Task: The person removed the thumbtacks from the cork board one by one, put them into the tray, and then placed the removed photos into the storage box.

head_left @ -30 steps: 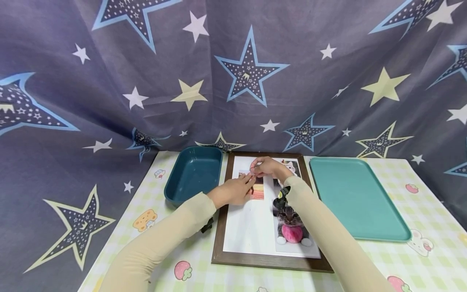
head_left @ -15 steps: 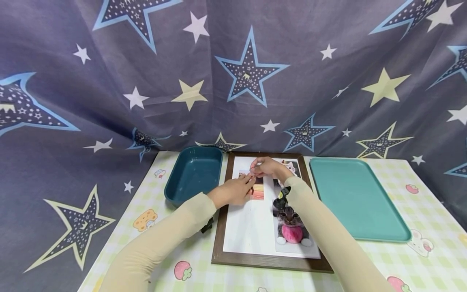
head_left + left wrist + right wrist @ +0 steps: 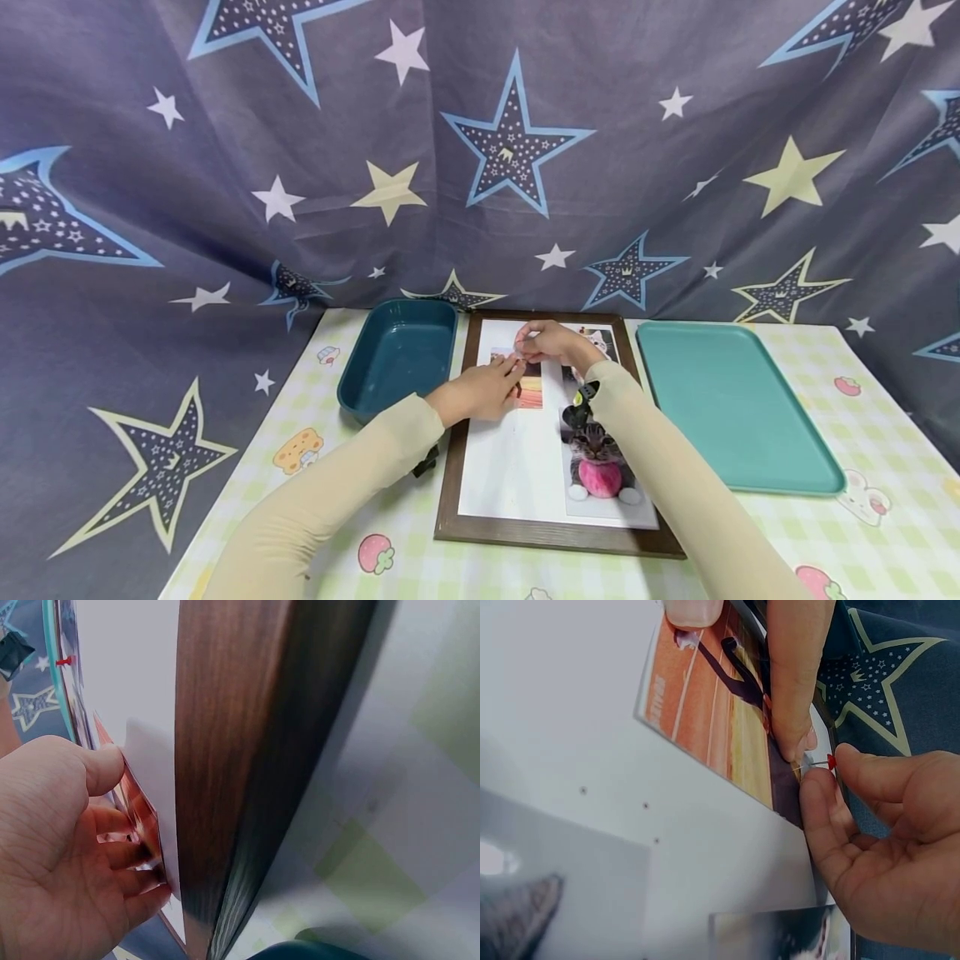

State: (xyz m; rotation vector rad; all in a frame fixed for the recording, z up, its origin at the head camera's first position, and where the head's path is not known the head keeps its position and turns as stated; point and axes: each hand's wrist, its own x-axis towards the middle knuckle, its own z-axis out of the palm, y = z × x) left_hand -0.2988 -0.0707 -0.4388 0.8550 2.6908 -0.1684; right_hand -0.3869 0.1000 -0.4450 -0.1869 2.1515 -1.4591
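Note:
A brown-framed white board point(image 3: 502, 475) lies on the table, bearing a small orange-and-yellow photo point(image 3: 705, 697). My left hand point(image 3: 483, 392) rests across this photo, its extended fingers and thumb pressing it to the board. In the right wrist view my right hand point(image 3: 900, 832) pinches a red push pin point(image 3: 831, 761) between thumb and finger. The pin's needle points at the photo's dark end, beside a left fingertip; whether it touches cannot be told. A cat photo point(image 3: 600, 479) lies lower right on the board, and another point(image 3: 597, 340) at the upper right is partly hidden by my right arm.
A deep dark-teal bin point(image 3: 397, 350) stands left of the board. To the right lies a flat green tray point(image 3: 738, 408). Another red push pin point(image 3: 66, 661) sticks up from the board. Behind the table hangs a starry curtain point(image 3: 480, 167).

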